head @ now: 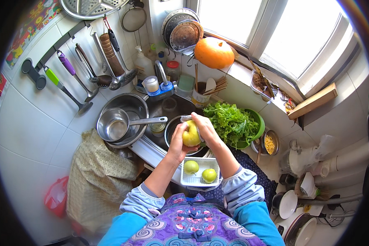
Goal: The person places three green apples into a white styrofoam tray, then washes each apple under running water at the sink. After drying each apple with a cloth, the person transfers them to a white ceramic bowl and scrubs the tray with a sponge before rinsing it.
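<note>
Over the sink, my left hand (179, 143) cups a yellow-green apple (191, 134) from the left and below. On the other side my right hand (204, 127) presses against the fruit. A pale, rough-looking pad (186, 118) shows between my right hand and the apple; its exact kind is hard to tell. Beneath both hands, a metal bowl (169, 132) in the sink is partly hidden. Nearer to me, a white plastic tray (200, 184) holds two green apples, the left one (191, 167) and the right one (209, 175).
At left, a saucepan (113, 125) rests in a large steel basin (138, 104). A faucet (162, 72) rises behind the sink. Right of my hands, leafy greens (230, 123) fill a green colander (259, 123). A pumpkin (214, 53) sits on the sill; utensils hang at left.
</note>
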A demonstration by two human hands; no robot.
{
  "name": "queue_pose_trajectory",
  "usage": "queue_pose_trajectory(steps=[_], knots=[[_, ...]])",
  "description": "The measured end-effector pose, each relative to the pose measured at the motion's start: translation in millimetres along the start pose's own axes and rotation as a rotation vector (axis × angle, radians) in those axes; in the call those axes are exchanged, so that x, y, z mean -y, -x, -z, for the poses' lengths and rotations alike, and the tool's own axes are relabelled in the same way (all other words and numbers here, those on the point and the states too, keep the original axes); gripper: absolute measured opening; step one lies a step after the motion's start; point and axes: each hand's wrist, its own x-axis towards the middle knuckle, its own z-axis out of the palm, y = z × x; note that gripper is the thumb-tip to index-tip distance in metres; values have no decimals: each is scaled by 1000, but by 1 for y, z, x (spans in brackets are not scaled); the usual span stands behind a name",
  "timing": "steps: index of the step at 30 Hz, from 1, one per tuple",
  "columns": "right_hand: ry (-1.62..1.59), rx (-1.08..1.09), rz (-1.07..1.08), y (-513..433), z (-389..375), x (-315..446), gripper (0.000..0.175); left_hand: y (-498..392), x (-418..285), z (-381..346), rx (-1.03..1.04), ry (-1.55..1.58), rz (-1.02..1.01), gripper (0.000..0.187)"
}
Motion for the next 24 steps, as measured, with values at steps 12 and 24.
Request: queue_pose_trajectory(steps=[12,24], knots=[[-231,-117,83,26,-5,8,38,22,-26,10,323,-107,-73,43],[125,-169,232,27,-14,4,55,12,15,0,53,-379,-527,44]])
